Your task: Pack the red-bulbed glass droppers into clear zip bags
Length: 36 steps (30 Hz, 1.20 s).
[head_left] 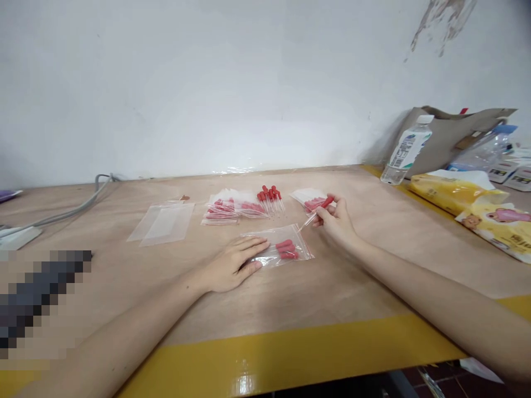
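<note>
My left hand [234, 262] lies flat, fingers stretched over the left part of a clear zip bag [271, 258]. Inside that bag rest several droppers with red bulbs [285, 247]. In a pinch, my right hand [337, 221] holds a glass dropper [309, 222] by its red bulb. The dropper's clear tip points left and down at the bag's red-lined opening; whether it is inside the mouth I cannot tell. Behind the bag lies a bunch of loose red-bulbed droppers [269, 198]. Filled bags [222, 207] overlap to their left, and another filled bag [309, 198] sits near my right hand.
Flat clear bags [168, 224] lie at the left, near a grey cable [83, 205]. On the right stand a water bottle [409, 149] and a grey-brown bag [442, 138], with yellow tissue packs [460, 193] in front. Yellow tape [290, 354] borders the table's front edge.
</note>
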### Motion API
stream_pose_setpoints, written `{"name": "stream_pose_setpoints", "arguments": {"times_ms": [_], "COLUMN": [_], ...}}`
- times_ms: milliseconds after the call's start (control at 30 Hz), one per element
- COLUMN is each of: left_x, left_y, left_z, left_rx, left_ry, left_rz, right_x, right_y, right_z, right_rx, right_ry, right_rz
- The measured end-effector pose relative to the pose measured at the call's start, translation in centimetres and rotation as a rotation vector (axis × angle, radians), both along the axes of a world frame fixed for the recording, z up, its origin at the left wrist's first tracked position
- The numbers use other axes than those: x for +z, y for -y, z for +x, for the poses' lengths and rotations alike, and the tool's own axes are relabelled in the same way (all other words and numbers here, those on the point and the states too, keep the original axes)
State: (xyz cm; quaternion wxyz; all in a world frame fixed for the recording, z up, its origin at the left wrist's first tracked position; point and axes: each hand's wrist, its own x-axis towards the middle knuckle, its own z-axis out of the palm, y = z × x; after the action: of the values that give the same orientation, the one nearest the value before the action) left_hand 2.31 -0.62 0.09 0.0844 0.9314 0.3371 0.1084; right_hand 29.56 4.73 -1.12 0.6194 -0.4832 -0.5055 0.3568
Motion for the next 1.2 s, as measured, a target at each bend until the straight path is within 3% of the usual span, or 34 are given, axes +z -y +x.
{"name": "stream_pose_setpoints", "arguments": {"times_ms": [167,433,567,833,900,1000,1067,1200], "left_x": [-0.1,-0.1,-0.1,0.0,0.0,0.1,0.1,0.3], "left_y": [0.0,0.1,0.1,0.1,0.1,0.3,0.3,0.3], "left_z": [-0.1,0.1,0.1,0.0,0.0,0.0,0.1,0.2], "left_rx": [-0.006,-0.009,-0.008,-0.003,0.002,0.007,0.009,0.005], "left_ry": [0.001,0.017,0.016,0.016,0.022,0.018,0.013,0.003], "left_rz": [0.0,0.009,0.013,0.011,0.008,0.0,-0.003,-0.001], "right_x": [0.1,-0.4,-0.5,-0.5,-0.2,0.0,0.0,-0.3], "right_y": [0.2,1.7,2.3,2.2,2.0,1.5,0.9,0.3], "right_z": [0.6,-1.7,-2.0,-1.3,-0.7,0.7,1.6,2.1], "right_rx": [-0.052,0.129,0.232,0.19,0.238,0.417,0.516,0.542], "right_ry": [-0.003,-0.259,-0.276,-0.304,-0.241,0.039,0.239,0.434], "right_rz": [0.096,-0.132,-0.204,-0.215,-0.258,-0.284,-0.228,-0.081]}}
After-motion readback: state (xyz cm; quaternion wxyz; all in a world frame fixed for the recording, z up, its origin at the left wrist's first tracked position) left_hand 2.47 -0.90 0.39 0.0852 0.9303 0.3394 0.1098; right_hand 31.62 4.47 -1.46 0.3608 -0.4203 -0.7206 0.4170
